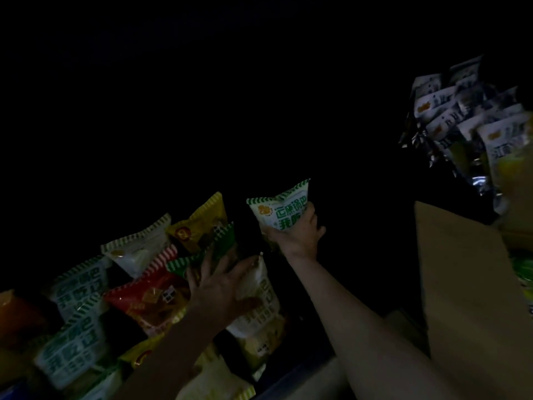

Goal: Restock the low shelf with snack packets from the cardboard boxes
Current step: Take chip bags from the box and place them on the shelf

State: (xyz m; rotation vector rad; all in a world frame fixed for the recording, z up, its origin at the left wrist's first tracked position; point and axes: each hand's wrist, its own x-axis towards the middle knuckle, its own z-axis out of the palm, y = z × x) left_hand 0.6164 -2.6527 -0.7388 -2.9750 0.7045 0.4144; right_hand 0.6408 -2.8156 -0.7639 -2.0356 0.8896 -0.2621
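In the dark shelf bay, right hand (300, 235) grips a white-green packet (284, 209); left hand (222, 287) lies spread on packets.

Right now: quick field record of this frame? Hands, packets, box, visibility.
right hand: grips a white-and-green packet, raised toward the dark space right of the stocked row
left hand: fingers spread, presses on the shelf packets
shelf packets: mixed white-green, red and yellow, leaning in a row
cardboard box: at right, flap up
grey-white packets: piled above the box, upper right
visibility: very dim; shelf back and edges not discernible
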